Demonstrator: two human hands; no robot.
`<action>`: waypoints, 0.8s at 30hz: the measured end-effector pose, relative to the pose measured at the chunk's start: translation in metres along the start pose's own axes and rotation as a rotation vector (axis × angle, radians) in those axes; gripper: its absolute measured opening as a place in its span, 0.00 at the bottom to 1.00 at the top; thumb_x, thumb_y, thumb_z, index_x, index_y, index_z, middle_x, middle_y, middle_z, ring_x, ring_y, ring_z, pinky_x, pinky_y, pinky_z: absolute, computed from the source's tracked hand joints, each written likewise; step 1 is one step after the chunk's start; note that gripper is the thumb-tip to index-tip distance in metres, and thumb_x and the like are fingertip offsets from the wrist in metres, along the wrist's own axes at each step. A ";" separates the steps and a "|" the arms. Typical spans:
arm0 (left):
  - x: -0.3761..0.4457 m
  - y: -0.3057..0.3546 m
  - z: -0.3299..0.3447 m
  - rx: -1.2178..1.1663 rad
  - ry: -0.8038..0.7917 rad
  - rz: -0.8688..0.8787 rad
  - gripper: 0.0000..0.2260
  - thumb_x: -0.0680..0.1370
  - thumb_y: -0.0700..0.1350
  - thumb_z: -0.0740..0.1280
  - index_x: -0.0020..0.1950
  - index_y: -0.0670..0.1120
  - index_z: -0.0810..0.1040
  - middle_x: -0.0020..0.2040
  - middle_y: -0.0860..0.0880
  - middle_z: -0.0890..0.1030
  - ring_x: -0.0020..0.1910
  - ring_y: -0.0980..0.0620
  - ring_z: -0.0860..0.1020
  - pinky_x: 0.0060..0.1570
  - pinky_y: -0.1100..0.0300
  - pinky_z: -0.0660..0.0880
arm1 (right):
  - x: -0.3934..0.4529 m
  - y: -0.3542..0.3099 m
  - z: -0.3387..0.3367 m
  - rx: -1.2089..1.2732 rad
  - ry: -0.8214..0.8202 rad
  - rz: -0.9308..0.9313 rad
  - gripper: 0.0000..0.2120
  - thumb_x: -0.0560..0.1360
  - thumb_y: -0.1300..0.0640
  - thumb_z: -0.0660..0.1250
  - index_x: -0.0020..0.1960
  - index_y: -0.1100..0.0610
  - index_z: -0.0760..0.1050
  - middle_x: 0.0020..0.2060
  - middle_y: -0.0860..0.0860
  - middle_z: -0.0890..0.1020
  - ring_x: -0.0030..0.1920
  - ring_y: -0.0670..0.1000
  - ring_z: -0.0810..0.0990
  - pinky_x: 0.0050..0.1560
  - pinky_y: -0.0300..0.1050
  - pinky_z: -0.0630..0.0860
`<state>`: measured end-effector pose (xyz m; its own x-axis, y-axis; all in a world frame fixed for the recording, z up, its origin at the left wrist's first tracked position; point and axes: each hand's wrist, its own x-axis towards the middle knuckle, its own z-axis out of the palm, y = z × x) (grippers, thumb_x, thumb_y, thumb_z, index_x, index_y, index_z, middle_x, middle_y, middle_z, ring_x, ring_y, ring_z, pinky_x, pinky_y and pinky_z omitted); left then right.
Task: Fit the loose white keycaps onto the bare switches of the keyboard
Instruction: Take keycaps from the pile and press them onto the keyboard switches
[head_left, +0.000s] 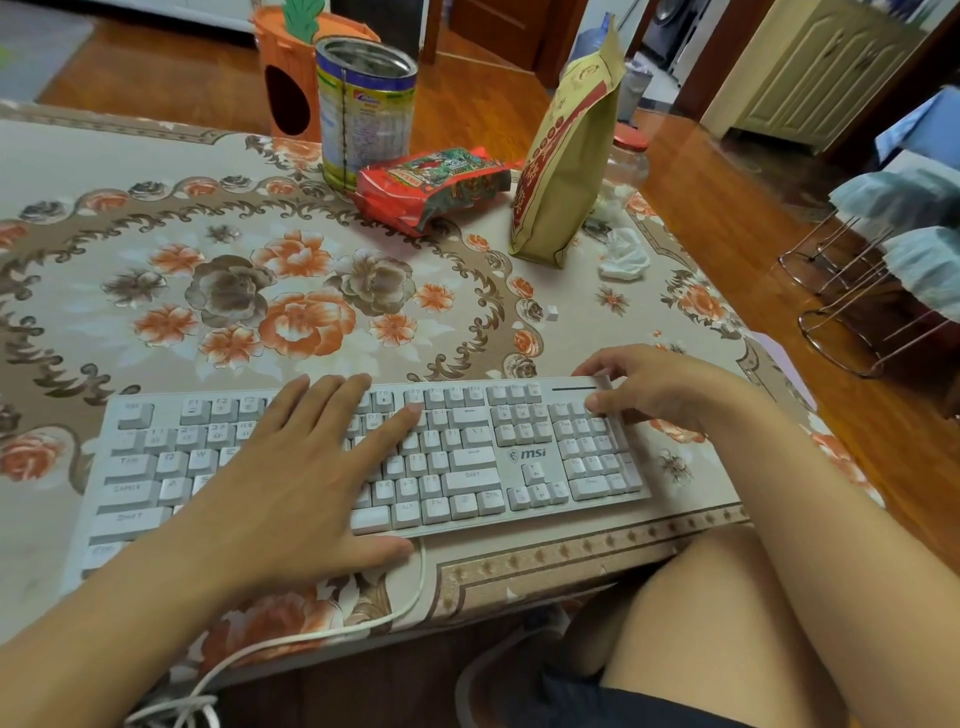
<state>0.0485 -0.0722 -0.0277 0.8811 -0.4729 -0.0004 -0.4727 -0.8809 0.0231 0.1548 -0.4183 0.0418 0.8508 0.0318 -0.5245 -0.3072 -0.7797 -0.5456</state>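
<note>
MSI keyboard (530, 457) looks nearly fully capped; one loose white keycap (551, 312) remains; left hand (291, 467) flat, right hand (654, 387) gripping its corner

The keyboard (363, 457) near the table's front edge is white with pale grey legends, and one loose white keycap (552, 312) lies beyond it on the tablecloth (156, 208), which is beige with orange and brown flowers inside brown scrollwork. At the far side stand a silver tin (363, 109) with a blue band and yellow label, a red and green packet (436, 184) and a tan pouch (566, 156) with a red stripe. Behind them is an orange box (288, 78) with a green leaf on top, over reddish-brown floor (727, 218).
</note>
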 end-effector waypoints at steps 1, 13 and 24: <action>0.000 0.000 0.000 0.002 0.003 0.002 0.48 0.70 0.83 0.50 0.84 0.57 0.53 0.80 0.35 0.63 0.78 0.33 0.62 0.77 0.40 0.49 | 0.000 -0.002 0.000 -0.015 -0.006 0.005 0.12 0.76 0.63 0.71 0.57 0.51 0.79 0.54 0.50 0.78 0.50 0.53 0.83 0.53 0.48 0.82; 0.000 0.002 -0.001 -0.008 0.009 -0.004 0.48 0.70 0.83 0.51 0.84 0.57 0.54 0.79 0.35 0.63 0.79 0.33 0.62 0.76 0.39 0.50 | -0.004 0.002 -0.008 -0.253 -0.022 -0.061 0.12 0.76 0.51 0.72 0.58 0.42 0.78 0.56 0.43 0.78 0.53 0.49 0.80 0.54 0.48 0.75; 0.000 0.001 0.001 0.006 0.039 0.003 0.49 0.70 0.82 0.54 0.84 0.55 0.56 0.78 0.34 0.65 0.77 0.33 0.65 0.75 0.40 0.51 | 0.111 -0.041 -0.011 -0.465 0.358 -0.229 0.16 0.77 0.57 0.70 0.65 0.56 0.77 0.58 0.52 0.80 0.55 0.54 0.78 0.57 0.48 0.75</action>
<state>0.0481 -0.0730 -0.0287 0.8795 -0.4742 0.0387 -0.4751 -0.8798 0.0166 0.2663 -0.3893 0.0136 0.9878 0.0814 -0.1326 0.0485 -0.9709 -0.2343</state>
